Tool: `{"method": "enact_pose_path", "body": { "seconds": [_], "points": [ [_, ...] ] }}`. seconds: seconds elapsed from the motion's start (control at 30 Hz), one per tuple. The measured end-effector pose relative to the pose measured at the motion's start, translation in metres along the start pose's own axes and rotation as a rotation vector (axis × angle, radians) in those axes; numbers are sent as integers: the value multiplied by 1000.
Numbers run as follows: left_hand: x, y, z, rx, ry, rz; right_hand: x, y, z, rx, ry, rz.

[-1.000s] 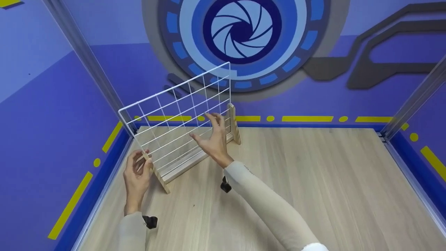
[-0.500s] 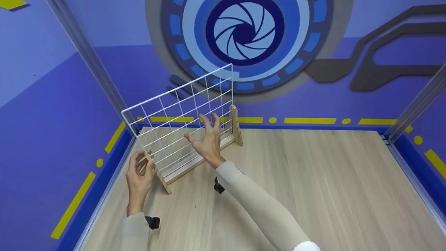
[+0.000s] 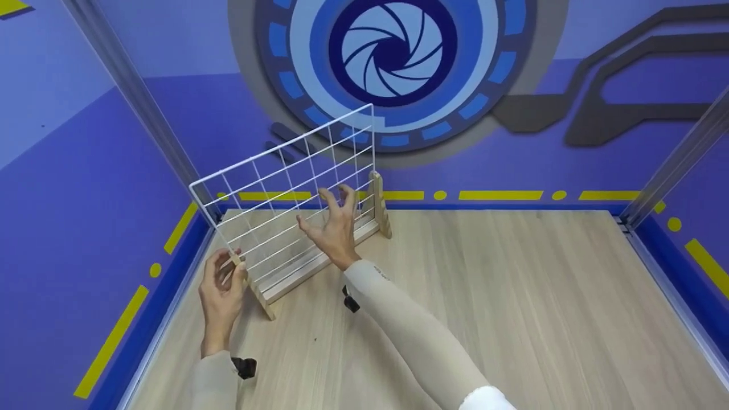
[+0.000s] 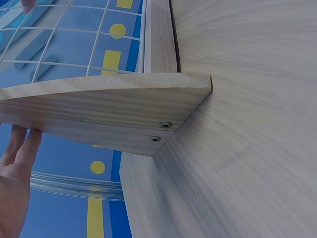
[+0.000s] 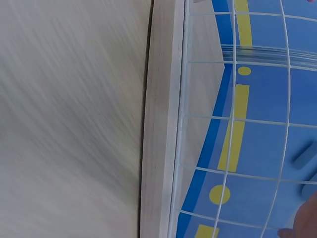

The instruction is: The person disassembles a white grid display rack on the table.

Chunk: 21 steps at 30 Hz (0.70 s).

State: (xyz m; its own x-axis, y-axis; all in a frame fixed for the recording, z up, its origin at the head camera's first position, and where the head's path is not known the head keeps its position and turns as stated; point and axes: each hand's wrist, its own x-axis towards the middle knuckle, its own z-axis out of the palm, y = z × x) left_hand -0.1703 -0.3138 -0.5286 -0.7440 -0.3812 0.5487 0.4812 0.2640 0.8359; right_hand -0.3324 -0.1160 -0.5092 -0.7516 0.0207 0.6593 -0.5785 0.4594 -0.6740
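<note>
A white wire grid panel [image 3: 251, 159] stands upright in a wooden stand, angled across the table's left side. My left hand [image 3: 219, 287] pinches the stand's near wooden side piece [image 3: 259, 299] close to its top, thumb in front and fingers behind. That same side piece [image 4: 114, 111] shows two screws [image 4: 165, 125] low down in the left wrist view, with fingers [image 4: 27, 148] at its edge. My right hand [image 3: 335, 232] is held before the middle of the grid, fingers spread and bent, nothing in it. Only a bit of it [image 5: 307, 218] appears in the right wrist view.
The stand's base rail [image 3: 296, 281] lies on the wood-grain table [image 3: 501, 296], and its far side piece [image 3: 380, 205] rises near the back wall [image 3: 484, 165]. Blue printed walls and metal posts [image 3: 131, 97] enclose the table. Small black devices [image 3: 245, 368] sit at both wrists.
My right hand has shifted left along the grid, its fingers spreading a little wider. The left hand keeps its pinch on the side piece, and the stand stays in place.
</note>
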Motion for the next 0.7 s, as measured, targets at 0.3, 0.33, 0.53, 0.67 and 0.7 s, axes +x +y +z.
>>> {"method": "enact_pose_path", "body": {
  "seconds": [0.3,0.33,0.53,0.67,0.7],
  "points": [
    [-2,3,-6,13,-8,-5,-4,-4,6,50,34,-20],
    [-1,3,-6,20,-14,2,-3,-4,5,52,37,-21],
    [1,2,-4,39,-31,12,4,-7,1,37,65,-41],
    [0,2,-2,41,-10,-5,6,-9,-1,33,73,-50],
    [0,3,-2,41,-7,-8,6,-9,-2,33,72,-47]
  ]
}}
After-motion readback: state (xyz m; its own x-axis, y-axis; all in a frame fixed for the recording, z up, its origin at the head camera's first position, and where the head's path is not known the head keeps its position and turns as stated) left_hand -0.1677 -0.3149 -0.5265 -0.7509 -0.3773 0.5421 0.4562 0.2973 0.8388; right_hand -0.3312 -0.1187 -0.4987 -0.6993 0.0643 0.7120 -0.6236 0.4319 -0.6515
